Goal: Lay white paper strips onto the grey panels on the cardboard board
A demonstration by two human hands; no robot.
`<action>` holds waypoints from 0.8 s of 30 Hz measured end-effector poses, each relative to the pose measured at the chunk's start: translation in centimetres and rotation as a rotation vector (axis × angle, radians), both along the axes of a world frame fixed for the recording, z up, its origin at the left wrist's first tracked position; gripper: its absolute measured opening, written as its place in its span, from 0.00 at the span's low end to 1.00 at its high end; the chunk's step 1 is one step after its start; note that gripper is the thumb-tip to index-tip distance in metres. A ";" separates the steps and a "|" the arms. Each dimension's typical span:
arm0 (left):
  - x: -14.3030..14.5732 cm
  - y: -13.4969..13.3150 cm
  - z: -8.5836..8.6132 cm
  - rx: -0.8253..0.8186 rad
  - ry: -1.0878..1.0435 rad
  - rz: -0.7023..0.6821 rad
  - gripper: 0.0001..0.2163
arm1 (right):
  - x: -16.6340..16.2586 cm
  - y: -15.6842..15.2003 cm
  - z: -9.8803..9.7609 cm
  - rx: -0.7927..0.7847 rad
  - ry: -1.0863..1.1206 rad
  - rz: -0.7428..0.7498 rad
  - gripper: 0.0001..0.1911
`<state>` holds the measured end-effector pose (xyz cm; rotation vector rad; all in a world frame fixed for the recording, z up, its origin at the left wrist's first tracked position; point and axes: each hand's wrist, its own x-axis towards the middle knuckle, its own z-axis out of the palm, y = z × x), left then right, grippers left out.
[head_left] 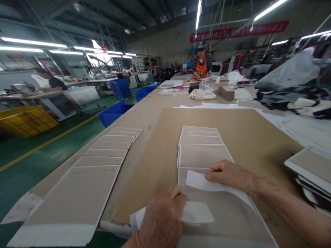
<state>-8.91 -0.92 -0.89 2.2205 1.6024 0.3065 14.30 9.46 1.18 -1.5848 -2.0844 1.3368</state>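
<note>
Nearest, a white paper flap (196, 212) is pinched in the closed left hand (161, 220), while another flap (207, 182) on the grey board (227, 220) is pressed flat under the curled right hand (229, 175) at the brown sheet's (248, 131) near edge; uneven pulling could crease it.

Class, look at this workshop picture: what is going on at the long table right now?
A person's left hand and right hand press white paper flaps onto a grey cardboard panel, the nearest of an overlapping row on a large brown board. Another row of grey panels lies left. A worker in an orange apron stands at the far end.
</note>
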 end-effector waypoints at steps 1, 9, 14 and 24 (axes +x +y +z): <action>0.1 0.5 -0.4 0.015 0.015 -0.011 0.14 | -0.4 0.7 -0.1 0.002 -0.028 0.016 0.16; 0.1 2.5 -3.4 0.115 0.121 -0.030 0.09 | -3.3 4.2 -0.8 0.010 -0.183 0.123 0.14; -0.1 2.9 -3.8 0.074 0.120 -0.023 0.10 | -3.9 5.1 -0.8 0.017 -0.234 0.155 0.12; -0.5 3.6 -3.1 -0.041 0.120 -0.075 0.15 | -4.4 5.8 -0.6 0.034 -0.302 0.174 0.10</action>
